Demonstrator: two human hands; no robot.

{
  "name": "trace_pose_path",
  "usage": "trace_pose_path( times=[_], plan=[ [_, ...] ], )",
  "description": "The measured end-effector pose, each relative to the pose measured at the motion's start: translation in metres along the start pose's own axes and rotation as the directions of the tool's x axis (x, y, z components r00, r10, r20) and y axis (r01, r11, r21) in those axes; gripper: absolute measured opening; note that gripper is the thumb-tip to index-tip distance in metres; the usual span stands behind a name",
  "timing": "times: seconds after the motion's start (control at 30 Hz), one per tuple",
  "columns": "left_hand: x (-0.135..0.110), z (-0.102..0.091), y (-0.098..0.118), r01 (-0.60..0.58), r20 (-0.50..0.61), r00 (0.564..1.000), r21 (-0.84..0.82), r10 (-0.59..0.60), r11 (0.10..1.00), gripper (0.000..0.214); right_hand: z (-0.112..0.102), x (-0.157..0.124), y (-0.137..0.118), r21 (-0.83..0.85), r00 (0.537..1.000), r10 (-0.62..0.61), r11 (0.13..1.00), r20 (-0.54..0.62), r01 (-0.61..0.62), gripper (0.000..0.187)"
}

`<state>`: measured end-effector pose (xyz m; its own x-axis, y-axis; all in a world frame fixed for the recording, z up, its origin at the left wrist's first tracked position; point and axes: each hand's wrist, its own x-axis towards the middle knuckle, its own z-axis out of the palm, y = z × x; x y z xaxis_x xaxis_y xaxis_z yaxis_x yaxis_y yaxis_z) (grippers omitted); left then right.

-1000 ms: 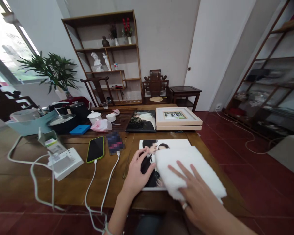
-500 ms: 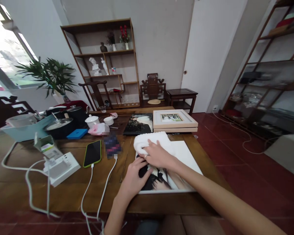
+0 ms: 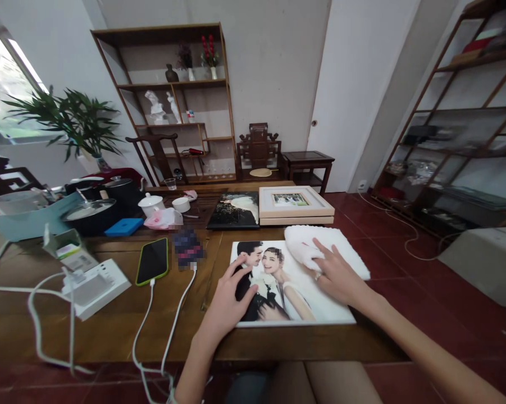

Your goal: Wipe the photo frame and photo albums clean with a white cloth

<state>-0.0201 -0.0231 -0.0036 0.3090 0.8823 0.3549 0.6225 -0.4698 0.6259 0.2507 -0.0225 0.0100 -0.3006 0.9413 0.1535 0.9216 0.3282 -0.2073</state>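
A white-edged photo panel [image 3: 273, 303], printed with a couple in a dark suit and a white dress, lies flat at the table's near edge. On its left side rests my left hand [image 3: 229, 294], fingers spread and holding nothing. My right hand [image 3: 339, 275] presses a bunched white towel [image 3: 347, 249] against the panel's right part, with some fingers stretched over the cloth. The towel hides the panel's upper right corner and hangs past its right edge.
Behind the panel lie a dark picture [image 3: 233, 210] and stacked light frames [image 3: 297, 213]. To the left are a green-edged phone [image 3: 152, 261] with a white charging cable [image 3: 141, 331], a white box [image 3: 103, 292], a blue box [image 3: 123, 226] and a pan [image 3: 90, 219].
My right hand has slid the towel from the panel's upper left to its right side, uncovering the printed couple. My left hand stays at the left edge, its fingers more spread.
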Motion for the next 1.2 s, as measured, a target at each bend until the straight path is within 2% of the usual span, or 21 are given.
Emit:
trace_pose_path(
  times=[0.17, 0.37, 0.5, 0.7, 0.9, 1.0, 1.2],
  plan=[
    [0.002, 0.000, 0.002, -0.001, 0.035, 0.999, -0.003, 0.001, 1.000, 0.034, 0.005, -0.002, -0.002, -0.030, 0.999, -0.034, 0.999, -0.041, 0.033, 0.035],
    [0.004, 0.005, -0.004, 0.028, -0.019, 0.999, -0.005, -0.028, 1.000, 0.045, 0.007, -0.004, -0.008, -0.063, 0.996, -0.035, 0.998, -0.077, 0.030, 0.034],
    [0.007, 0.003, -0.007, 0.032, -0.027, 0.999, -0.036, -0.033, 0.999, 0.043, 0.009, -0.005, -0.008, -0.078, 0.995, -0.036, 0.997, -0.088, 0.029, 0.034],
    [0.009, 0.000, -0.003, -0.002, 0.019, 1.000, -0.099, 0.004, 0.995, 0.038, 0.013, -0.006, -0.007, -0.067, 0.993, -0.037, 0.997, -0.116, 0.029, 0.034],
    [0.009, 0.001, -0.002, 0.024, 0.025, 0.999, -0.090, -0.022, 0.996, 0.038, 0.007, -0.007, -0.012, -0.090, 0.994, -0.043, 0.995, -0.102, 0.034, 0.032],
    [0.009, 0.001, -0.003, 0.017, 0.037, 0.999, -0.091, -0.014, 0.996, 0.038, 0.002, -0.023, -0.027, -0.097, 0.995, -0.087, 0.992, -0.049, 0.082, 0.028],
    [0.008, 0.002, -0.004, 0.020, 0.073, 0.997, -0.048, -0.017, 0.999, 0.043, 0.001, -0.082, -0.066, -0.022, 0.964, -0.256, 0.966, 0.075, 0.258, 0.024]
  ],
)
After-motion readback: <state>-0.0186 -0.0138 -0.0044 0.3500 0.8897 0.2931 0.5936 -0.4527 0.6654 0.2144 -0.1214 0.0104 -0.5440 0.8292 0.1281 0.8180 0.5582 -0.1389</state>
